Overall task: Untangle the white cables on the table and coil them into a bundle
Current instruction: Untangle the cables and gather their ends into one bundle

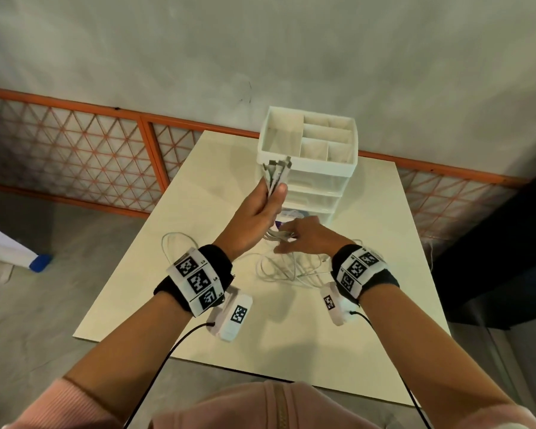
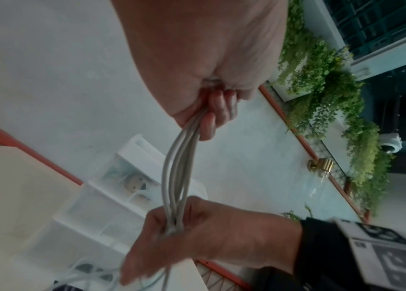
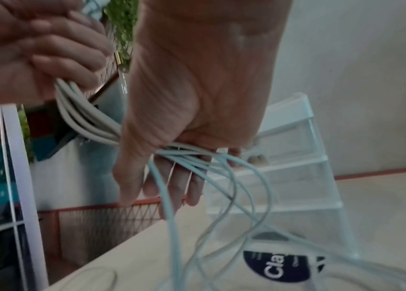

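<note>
white cables (image 1: 275,176): plug ends point up & away, bundle axis near upright, running down to slack loops on the table (image 1: 217,187). left hand (image 1: 256,212) clenched round them below the plugs. right hand (image 1: 307,236) lower, strands caught btwn thumb & fairly straight fingers. drawer unit (image 1: 319,171) just behind.

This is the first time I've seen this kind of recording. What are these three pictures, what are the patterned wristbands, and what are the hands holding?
There is no robot here: a person works bare-handed. The large picture comes from a head-worn camera looking down. The other two come from small cameras strapped at each wrist, beside the patterned marker bands. On the pale table stands a white drawer organizer, with loose loops of the white cables lying before it. The left hand grips the cables just below their plugs, held up. The right hand holds the same strands lower down.
</note>
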Tool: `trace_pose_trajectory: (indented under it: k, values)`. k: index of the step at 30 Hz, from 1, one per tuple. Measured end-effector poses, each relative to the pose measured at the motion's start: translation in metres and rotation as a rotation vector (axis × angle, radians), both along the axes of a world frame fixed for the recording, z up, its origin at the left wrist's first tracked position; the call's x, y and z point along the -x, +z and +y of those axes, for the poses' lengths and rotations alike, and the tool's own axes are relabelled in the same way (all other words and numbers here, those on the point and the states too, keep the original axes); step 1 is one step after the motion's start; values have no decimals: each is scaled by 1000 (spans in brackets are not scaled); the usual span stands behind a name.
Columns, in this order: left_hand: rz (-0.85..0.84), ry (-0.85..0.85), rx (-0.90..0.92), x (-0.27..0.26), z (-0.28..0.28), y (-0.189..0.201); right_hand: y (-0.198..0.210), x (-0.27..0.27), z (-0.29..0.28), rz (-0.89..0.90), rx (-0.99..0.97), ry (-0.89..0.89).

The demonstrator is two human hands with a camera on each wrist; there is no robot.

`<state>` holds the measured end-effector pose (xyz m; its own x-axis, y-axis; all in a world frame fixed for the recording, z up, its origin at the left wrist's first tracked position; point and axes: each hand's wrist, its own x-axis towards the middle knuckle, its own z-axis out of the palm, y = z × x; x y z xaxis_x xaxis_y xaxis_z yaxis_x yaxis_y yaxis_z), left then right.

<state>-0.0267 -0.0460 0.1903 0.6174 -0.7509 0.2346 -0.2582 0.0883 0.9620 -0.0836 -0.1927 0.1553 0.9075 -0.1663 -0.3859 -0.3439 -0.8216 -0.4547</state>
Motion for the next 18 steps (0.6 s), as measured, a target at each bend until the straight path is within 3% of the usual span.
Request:
trace_pose_trajectory:
  k: [3, 5, 11, 18]
  values:
    - [-71, -14, -28, 0, 2, 0, 16, 5, -14, 93, -90, 30]
    - [-89, -12, -52, 1, 3, 0, 37, 4, -21, 10, -176, 65]
    - [-83, -31, -54, 2, -2, -2, 91, 2, -15, -657, -541, -173]
    - [-62, -93, -93, -5, -11, -12, 92, 1, -11, -701, -655, -173]
